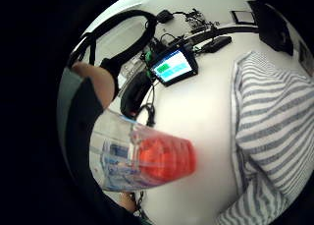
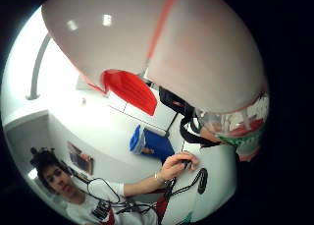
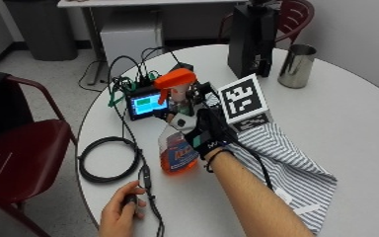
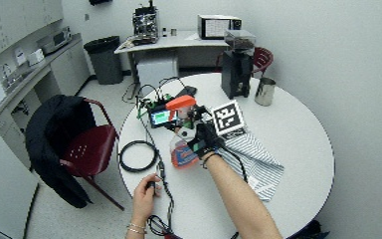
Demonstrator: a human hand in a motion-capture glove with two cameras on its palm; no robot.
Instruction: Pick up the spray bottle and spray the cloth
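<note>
White and round, the table [image 3: 347,123] fills the middle of the outside view. At its center the gloved right hand [image 3: 206,133] has its fingers curled round the neck of the spray bottle [image 3: 175,148], holding it upright and lifted just off the tabletop, orange trigger head on top. Just right of the bottle lies the striped cloth [image 3: 288,168], spread flat toward the lower right. The bare left hand [image 3: 120,212] rests at the lower left edge, beside a coiled black cable [image 3: 107,159]. Upper left of the bottle sits a small lit screen [image 3: 147,104]; a metal cup [image 3: 296,59] stands at the upper right.
</note>
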